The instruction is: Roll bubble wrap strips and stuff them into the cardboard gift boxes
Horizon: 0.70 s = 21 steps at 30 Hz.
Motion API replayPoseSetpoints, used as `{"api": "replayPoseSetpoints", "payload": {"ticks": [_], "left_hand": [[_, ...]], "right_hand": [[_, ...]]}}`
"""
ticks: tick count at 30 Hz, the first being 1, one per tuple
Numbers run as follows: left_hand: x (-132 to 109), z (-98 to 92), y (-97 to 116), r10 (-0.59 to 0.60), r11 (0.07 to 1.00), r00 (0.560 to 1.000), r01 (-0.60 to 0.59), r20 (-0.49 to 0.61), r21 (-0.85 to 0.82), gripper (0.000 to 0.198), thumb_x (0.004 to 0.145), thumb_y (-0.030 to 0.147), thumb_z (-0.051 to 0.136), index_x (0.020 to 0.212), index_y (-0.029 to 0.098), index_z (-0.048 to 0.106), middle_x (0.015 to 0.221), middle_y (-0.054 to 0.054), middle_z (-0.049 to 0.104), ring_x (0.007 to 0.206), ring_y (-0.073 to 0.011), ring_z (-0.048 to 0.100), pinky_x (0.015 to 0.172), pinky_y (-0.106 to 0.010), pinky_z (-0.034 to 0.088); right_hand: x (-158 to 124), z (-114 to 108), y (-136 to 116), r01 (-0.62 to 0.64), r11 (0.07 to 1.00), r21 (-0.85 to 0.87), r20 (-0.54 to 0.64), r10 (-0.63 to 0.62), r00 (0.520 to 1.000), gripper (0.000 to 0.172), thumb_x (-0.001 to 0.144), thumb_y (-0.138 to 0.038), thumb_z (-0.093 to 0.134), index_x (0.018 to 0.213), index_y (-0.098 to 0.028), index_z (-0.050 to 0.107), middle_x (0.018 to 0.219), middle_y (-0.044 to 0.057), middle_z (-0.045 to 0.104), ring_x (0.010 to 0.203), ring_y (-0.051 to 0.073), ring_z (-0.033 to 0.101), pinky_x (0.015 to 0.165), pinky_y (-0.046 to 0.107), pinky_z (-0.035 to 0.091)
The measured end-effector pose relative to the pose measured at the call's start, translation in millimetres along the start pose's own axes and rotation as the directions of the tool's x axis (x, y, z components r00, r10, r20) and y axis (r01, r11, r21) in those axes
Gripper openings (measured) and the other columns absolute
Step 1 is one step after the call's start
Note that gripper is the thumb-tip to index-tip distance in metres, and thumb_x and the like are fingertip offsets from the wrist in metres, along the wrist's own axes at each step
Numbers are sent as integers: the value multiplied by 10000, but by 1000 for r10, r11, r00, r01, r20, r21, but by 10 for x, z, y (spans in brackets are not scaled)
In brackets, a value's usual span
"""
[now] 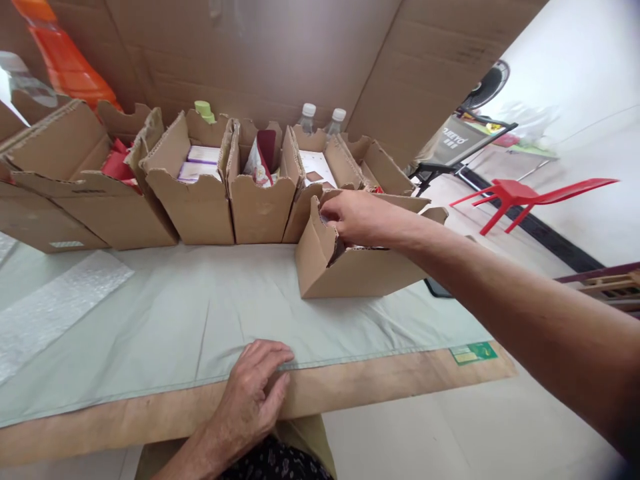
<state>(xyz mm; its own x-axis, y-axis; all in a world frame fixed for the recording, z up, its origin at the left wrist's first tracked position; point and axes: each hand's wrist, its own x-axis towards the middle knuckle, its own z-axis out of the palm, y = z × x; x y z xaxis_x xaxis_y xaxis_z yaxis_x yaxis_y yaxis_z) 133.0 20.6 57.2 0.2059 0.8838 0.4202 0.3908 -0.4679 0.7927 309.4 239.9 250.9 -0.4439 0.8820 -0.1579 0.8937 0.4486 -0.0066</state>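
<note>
My right hand [361, 217] reaches into an open cardboard box [350, 270] standing apart from the row, near the table's right side. Its fingers are curled inside the box's cut front edge; what they hold, if anything, is hidden. My left hand [253, 393] rests on the near table edge, fingers bent loosely over the hem of the pale green cloth [200, 313], holding nothing. A row of open cardboard boxes [195, 180] lines the back, with packets and small cartons inside.
A sheet of bubble wrap [55, 303] lies at the left on the cloth. Two clear bottles [320, 120] and a green-capped one [204, 111] stand behind the boxes. A tall cardboard wall [260, 53] backs the table. A red plastic chair [520, 197] lies on the floor at right.
</note>
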Motion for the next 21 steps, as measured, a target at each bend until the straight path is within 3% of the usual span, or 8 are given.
{"api": "replayPoseSetpoints", "payload": {"ticks": [7, 9, 11, 13, 15, 17, 18, 21], "left_hand": [[-34, 15, -3, -15, 1000, 1000, 15, -9, 14, 301, 906, 82, 560, 1130, 219, 707, 1039, -96, 779, 954, -236, 744, 820, -391, 634], [-46, -23, 1, -53, 999, 999, 53, -8, 1, 296, 915, 103, 569, 1142, 230, 709, 1087, -97, 777, 1001, -237, 752, 842, -381, 643], [-24, -96, 22, -115, 993, 993, 115, -6, -10, 278, 941, 140, 577, 1159, 248, 711, 1153, -99, 766, 1075, -242, 747, 848, -362, 649], [51, -182, 62, -162, 987, 987, 162, -18, -11, 271, 969, 192, 584, 1198, 269, 706, 1220, -99, 747, 1127, -249, 733, 859, -362, 650], [185, -244, 109, -211, 977, 977, 210, -24, -17, 338, 986, 246, 595, 1314, 297, 664, 1322, -104, 708, 1138, -255, 723, 902, -395, 643], [375, -245, 144, -264, 963, 965, 263, -10, -54, 484, 989, 288, 606, 1469, 328, 554, 1467, -116, 625, 1212, -278, 690, 973, -454, 621], [490, -217, 150, -288, 954, 957, 288, 11, -84, 573, 985, 303, 611, 1540, 339, 476, 1550, -123, 557, 1291, -302, 649, 1016, -490, 600], [886, -27, 122, -323, 924, 941, 337, 102, -183, 843, 932, 348, 654, 1662, 335, 233, 1731, -139, 299, 1527, -388, 414, 1141, -604, 494]], "right_hand": [[7, -4, -28, 43, 993, -110, -81, -52, 995, 64, 770, -141, 722, 761, -199, 746, 691, 36, 656, 611, 154, 563, 562, 295, 384], [-223, -164, 44, 4, 1000, -19, -189, -8, 982, 80, 845, -186, 698, 811, -198, 770, 695, 13, 658, 623, 139, 562, 613, 296, 414], [-604, -261, 169, -42, 990, 133, -396, 91, 914, 147, 922, -239, 657, 905, -193, 795, 734, 4, 684, 663, 138, 592, 680, 313, 452], [-1070, -177, 336, -36, 960, 278, -619, 207, 757, 167, 952, -274, 656, 947, -198, 805, 807, 23, 732, 708, 154, 633, 694, 330, 471], [-1504, 124, 531, -75, 901, 428, -766, 405, 499, 129, 918, -317, 724, 913, -220, 809, 806, 47, 748, 709, 196, 665, 691, 377, 503], [-1798, 573, 735, 9, 750, 661, -734, 644, 218, 139, 884, -354, 774, 965, -247, 808, 825, 72, 750, 685, 234, 682, 689, 430, 548], [-1869, 811, 831, 34, 671, 741, -665, 725, 181, 164, 841, -379, 813, 964, -271, 798, 866, 79, 761, 716, 257, 695, 706, 457, 561], [-1792, 1379, 1034, 66, 493, 867, -475, 781, 405, 542, 740, -529, 867, 1198, -282, 718, 1262, 122, 742, 1130, 347, 716, 930, 555, 570]]}}
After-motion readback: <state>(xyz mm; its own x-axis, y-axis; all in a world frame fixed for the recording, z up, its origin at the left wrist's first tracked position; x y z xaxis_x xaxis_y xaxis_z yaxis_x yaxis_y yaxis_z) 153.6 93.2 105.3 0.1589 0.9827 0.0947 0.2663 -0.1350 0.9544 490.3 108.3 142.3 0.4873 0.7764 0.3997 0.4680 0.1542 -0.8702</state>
